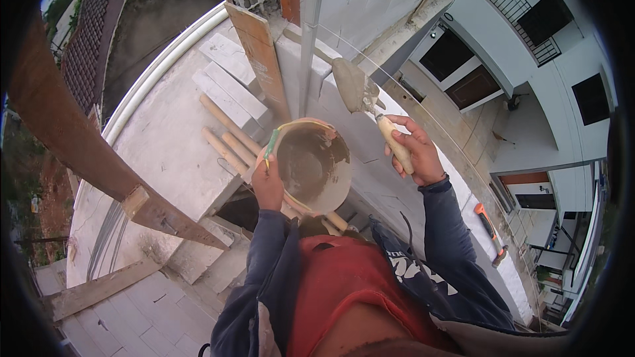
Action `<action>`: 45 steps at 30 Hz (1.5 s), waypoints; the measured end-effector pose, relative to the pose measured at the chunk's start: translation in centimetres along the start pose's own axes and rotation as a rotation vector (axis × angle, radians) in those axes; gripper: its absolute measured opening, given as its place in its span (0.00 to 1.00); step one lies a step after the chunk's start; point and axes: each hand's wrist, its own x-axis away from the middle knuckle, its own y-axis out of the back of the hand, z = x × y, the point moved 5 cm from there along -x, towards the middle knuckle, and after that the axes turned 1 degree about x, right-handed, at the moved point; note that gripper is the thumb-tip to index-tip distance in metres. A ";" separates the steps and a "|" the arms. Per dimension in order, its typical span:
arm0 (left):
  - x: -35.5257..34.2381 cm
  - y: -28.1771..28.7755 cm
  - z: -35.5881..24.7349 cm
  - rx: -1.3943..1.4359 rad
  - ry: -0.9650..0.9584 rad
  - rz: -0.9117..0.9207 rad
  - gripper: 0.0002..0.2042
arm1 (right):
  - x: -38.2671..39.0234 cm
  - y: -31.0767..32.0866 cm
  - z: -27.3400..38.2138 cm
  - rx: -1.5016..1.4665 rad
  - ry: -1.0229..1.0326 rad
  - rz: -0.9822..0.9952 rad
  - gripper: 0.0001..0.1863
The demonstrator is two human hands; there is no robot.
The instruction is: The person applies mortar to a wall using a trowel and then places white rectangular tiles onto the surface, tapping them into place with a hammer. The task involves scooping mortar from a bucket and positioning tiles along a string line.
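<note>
trowel (pixel 356 89), grey-bladed and wood-handled, pinched in right hand (pixel 419 152), points toward eleven o'clock; round, pale, mortar-lined bucket (pixel 335 186) lies at nine o'clock, edge gripped by nearer left hand (pixel 268 186).

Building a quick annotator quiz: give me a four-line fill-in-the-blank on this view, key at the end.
1. Of the left hand and the right hand, the one gripping the trowel is the ____.
2. In the picture, the bucket sits to the ____ of that hand.
3. The tool lying on the white wall has a bright ____ grip.
4. Under the dark jacket is a ____ shirt.

Missing words: right; left; orange; red
</note>
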 end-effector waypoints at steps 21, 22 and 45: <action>1.9 12.7 8.6 -0.137 0.169 -0.262 0.20 | -33.3 -6.7 8.3 1.353 0.539 -0.109 0.19; 1.7 12.4 8.1 -0.148 0.191 -0.249 0.20 | -32.5 -6.8 8.7 1.389 0.509 -0.120 0.20; 4.0 3.4 4.7 -0.021 0.072 -0.136 0.24 | 0.1 8.6 -1.5 1.413 0.493 -0.372 0.19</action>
